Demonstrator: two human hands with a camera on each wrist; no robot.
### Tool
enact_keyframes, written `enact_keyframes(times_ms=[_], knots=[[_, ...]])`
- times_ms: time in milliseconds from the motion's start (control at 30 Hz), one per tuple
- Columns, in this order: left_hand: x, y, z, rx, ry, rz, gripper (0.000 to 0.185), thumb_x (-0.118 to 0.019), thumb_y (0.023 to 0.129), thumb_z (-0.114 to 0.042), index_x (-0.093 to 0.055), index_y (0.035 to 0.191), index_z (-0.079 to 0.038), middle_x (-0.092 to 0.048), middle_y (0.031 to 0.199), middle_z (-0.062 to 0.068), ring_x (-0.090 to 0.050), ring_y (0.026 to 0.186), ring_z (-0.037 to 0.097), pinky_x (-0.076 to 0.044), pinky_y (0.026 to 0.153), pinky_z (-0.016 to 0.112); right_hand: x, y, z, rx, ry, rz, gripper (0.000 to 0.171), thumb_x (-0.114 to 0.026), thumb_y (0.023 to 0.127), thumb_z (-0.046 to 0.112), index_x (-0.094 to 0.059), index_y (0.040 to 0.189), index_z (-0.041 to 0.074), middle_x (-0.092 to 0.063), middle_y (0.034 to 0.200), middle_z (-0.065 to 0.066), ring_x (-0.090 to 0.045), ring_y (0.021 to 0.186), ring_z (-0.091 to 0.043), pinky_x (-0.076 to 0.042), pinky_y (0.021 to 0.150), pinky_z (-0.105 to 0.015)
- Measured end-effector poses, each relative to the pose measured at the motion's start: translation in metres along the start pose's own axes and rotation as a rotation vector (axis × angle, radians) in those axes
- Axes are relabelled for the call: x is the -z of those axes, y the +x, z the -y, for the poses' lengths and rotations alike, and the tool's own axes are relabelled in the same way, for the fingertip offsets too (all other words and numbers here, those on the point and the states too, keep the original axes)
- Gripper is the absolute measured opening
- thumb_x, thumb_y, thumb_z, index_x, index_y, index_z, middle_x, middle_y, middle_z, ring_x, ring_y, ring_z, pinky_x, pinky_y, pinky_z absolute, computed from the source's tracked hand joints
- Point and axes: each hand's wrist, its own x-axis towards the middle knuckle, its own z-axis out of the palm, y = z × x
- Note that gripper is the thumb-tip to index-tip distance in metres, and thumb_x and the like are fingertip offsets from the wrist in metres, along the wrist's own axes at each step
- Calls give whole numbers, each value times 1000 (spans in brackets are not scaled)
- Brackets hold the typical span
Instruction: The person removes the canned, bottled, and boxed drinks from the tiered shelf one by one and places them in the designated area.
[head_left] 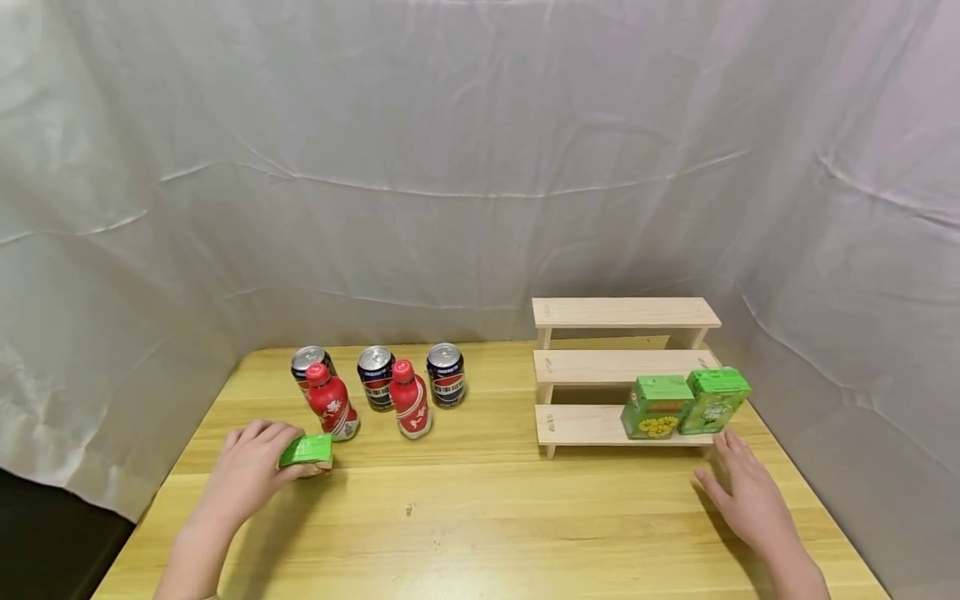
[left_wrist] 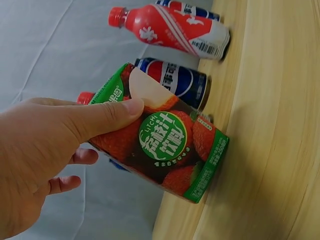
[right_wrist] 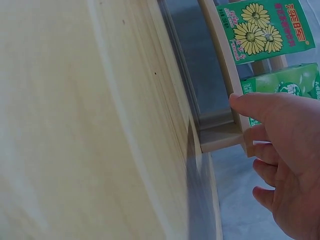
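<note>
My left hand (head_left: 247, 468) pinches a litchi juice carton (left_wrist: 167, 137), thumb across its printed front. In the left wrist view the carton leans, its lower end close to the tabletop; whether it touches the wood I cannot tell. Just behind it stands a red bottle (head_left: 332, 405). On the right, my right hand (head_left: 750, 502) holds nothing, its fingers loosely bent at the right end of a three-tier wooden shelf (head_left: 577, 427). Thumb and fingertips are at the bottom tier's edge. That tier bears a chrysanthemum drink carton (right_wrist: 265, 30) and a green carton (head_left: 714, 402), side by side.
Another red bottle (head_left: 410, 404) stands between two dark blue cans, a middle can (head_left: 377, 379) and a right can (head_left: 447, 377). A left can (head_left: 306, 360) is partly hidden by the first bottle. Grey cloth (head_left: 480, 208) hangs behind and beside the wooden table (head_left: 487, 517).
</note>
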Motion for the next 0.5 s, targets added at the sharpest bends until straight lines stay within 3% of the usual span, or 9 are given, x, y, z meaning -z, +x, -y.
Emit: enact_keyframes(times_ms=[500], knots=[[12,-3,26,31,91,126,52,-85,68,-33,-70,113,-11,-71,109,7,-57,101,30,-41,78,51,-2,1,-1,-21,15,30,73,-54,99,33,-23,149,-11,-16,155,-35,-11,145,-52,-12,114,-65]])
